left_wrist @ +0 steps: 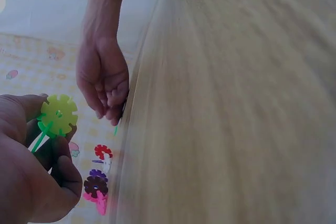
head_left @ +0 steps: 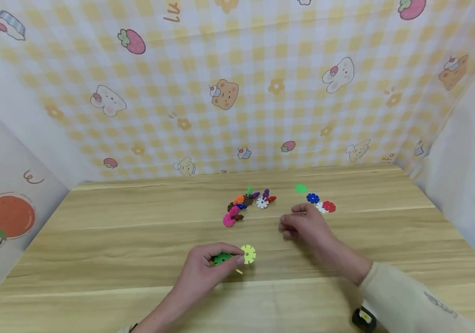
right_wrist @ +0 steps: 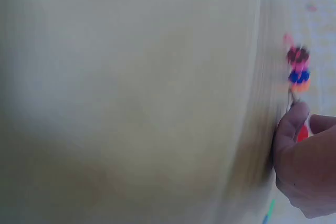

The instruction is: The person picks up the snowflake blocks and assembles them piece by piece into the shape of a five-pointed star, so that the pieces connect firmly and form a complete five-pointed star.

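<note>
"Over the near part of the wooden table (head_left: 116,231), what could go wrong?"

"The left hand (head_left: 204,269) pinches a yellow disc (head_left: 251,257) and a green disc (head_left: 221,257) between thumb and fingers. They seem to meet at their slots, so a harder squeeze, or a push on the yellow disc's free edge, could twist them apart."

"And the right hand (head_left: 310,226)?"

"Its fingers are loosely curled, and I see nothing in them. A careless sweep could scatter the loose discs near it: in the head view, a light green disc (head_left: 301,188) and a blue disc (head_left: 312,198) around 12 o'clock from that hand, and a red disc (head_left: 330,206) overlapping a white disc (head_left: 320,208) between 1 and 2 o'clock."

"Where exactly are the held discs?"

"At the left hand's fingertips, toward 3 o'clock from its middle. From the right hand they lie at 8 o'clock, well apart."

"What about the colourful cluster (head_left: 239,200)?"

"It's at 1 o'clock from the left hand and 10 o'clock from the right, touching neither. I cannot tell whether all its discs are joined; a knock from a sleeve or knuckle might split loose joints."
</note>
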A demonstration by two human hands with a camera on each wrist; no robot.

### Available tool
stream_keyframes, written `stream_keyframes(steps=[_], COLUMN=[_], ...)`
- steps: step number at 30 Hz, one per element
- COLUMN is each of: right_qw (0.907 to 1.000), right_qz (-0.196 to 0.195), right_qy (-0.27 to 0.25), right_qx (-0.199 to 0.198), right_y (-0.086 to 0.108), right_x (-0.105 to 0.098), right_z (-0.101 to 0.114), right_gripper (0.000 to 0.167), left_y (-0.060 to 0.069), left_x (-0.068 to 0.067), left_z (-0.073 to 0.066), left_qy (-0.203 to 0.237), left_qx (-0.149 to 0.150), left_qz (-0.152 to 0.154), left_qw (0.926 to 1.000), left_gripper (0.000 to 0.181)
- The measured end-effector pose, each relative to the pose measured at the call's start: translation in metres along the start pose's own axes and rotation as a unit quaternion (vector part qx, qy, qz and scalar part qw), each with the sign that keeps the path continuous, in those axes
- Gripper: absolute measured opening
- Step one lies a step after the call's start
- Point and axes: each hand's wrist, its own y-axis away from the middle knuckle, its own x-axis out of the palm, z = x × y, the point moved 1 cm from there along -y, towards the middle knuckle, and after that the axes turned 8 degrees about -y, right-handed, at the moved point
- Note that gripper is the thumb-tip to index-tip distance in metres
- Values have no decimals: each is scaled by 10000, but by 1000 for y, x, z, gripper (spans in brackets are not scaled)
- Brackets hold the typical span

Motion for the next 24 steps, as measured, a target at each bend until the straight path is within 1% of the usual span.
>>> stream_keyframes(steps=[2, 4, 7, 9, 10, 12, 14, 16, 19, 21, 24], right_qw=[9999, 9998, 9990, 9974, 9959, 9914, 9836, 9765, 9693, 9664, 9606], right_qz=[-19, -61, -243, -325, -363, -420, -423, -401, -254, -84, 132], right_qy=[95, 187, 368, 607, 783, 1174, 1681, 2051, 2378, 2488, 2638], right_qx=[-39, -72, -100, -190, -257, -399, -499, -526, -564, -645, -871], right_y=[-11, -22, -34, -40, -43, -48, -52, -57, -64, -69, -72], right_x=[0, 2, 6, 13, 16, 22, 28, 31, 33, 32, 32], right_z=[4, 7, 9, 9, 10, 13, 16, 19, 22, 22, 22], right_gripper=[59, 61, 64, 67, 70, 76, 82, 87, 91, 91, 82], left_y=[1, 1, 3, 5, 6, 8, 9, 9, 9, 9, 9], left_x=[0, 1, 1, 2, 2, 4, 5, 6, 7, 9, 11], left_z=[0, 0, 0, -1, -2, -4, -5, -6, -8, -9, -9], left_qy=[-40, -85, -155, -171, -180, -178, -150, -136, -197, -282, -382], left_qx=[66, 66, 93, 43, 67, 100, 118, 118, 143, 234, 475], left_qz=[-73, -119, -94, -76, -61, -27, 7, 26, 40, 26, 0], left_qw=[9999, 9999, 9998, 9998, 9998, 9998, 9998, 9998, 9997, 9993, 9981], left_gripper=[9, 8, 8, 7, 7, 8, 9, 9, 9, 9, 10])
